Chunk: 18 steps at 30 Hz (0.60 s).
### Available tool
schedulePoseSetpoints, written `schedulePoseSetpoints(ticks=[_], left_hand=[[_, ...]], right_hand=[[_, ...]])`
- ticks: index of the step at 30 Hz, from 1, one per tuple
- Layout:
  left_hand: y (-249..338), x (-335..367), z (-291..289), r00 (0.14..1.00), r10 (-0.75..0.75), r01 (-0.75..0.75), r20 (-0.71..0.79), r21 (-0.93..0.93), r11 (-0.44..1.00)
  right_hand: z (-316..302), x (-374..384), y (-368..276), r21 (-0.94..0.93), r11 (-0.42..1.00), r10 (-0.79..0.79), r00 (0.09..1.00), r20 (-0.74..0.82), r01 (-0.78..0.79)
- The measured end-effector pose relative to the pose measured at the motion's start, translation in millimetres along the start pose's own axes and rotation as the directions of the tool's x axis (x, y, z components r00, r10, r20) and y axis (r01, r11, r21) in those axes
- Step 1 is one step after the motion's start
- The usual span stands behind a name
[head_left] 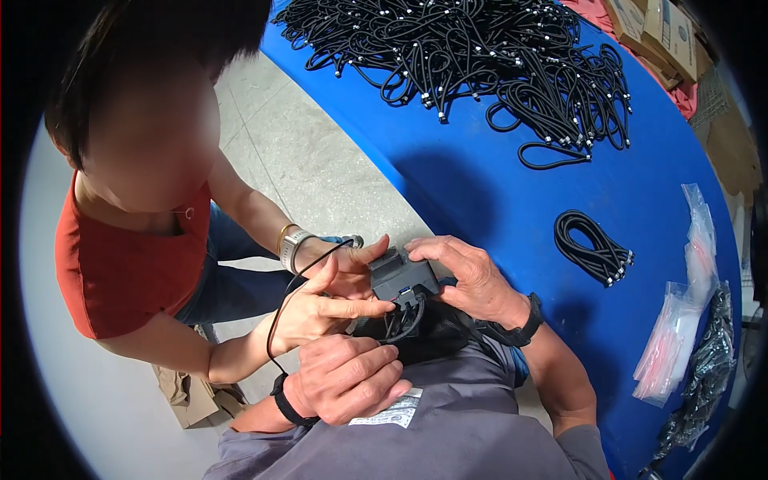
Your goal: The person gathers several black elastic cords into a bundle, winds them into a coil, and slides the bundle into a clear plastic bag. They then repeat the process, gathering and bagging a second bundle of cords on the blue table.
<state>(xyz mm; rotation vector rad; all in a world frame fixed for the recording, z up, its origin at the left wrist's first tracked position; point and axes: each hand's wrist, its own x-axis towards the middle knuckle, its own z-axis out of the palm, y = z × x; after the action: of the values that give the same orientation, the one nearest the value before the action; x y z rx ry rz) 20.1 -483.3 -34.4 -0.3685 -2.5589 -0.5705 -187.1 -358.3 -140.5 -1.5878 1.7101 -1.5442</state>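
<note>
A black box-shaped device (pixel 400 278) with a blue port and cables plugged into its near side is held in front of my body. My right hand (pixel 484 288) grips its right side, fingers on the top edge and thumb below. My left hand (pixel 352 380) is curled closed just below the plugged-in cables (pixel 414 322); whatever its fingers hold is hidden. A co-worker's two hands reach in from the left: one hand (pixel 352 268) is at the device's left side, and the other hand (pixel 324 312) points a finger at the port.
On the blue table (pixel 496 200) lies a large pile of black elastic cord loops (pixel 448 48) with pale ends. A small cord bundle (pixel 590 246) sits nearer, beside clear plastic bags (pixel 676 320). Cardboard boxes (pixel 660 36) stand far right; a co-worker in a red top (pixel 120 264) is left.
</note>
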Motion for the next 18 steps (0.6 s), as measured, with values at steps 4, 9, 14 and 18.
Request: schedulePoseSetpoints(ticks=[4,9,14,18], left_hand=[[-0.8,0.7,1.0,1.000,0.001,-0.001,-0.003,-0.006,1.000],[0.1,0.8,1.8,1.000,0.003,-0.003,0.009,-0.018,1.000],[0.1,2.2,-1.1,1.000,0.009,-0.008,0.024,-0.036,0.999],[0.1,5.6,-4.0,1.000,0.009,-0.008,0.021,-0.043,0.999]], right_hand=[[-0.5,0.2,2.4,-0.001,1.000,0.000,1.000,0.007,0.000],[-0.6,-1.8,4.0,0.016,1.000,0.014,1.000,0.010,-0.014],[-0.3,-1.8,5.9,0.025,1.000,0.004,1.000,-0.009,-0.004],[-1.5,-3.4,5.8,0.018,0.998,0.068,0.997,0.046,-0.068]])
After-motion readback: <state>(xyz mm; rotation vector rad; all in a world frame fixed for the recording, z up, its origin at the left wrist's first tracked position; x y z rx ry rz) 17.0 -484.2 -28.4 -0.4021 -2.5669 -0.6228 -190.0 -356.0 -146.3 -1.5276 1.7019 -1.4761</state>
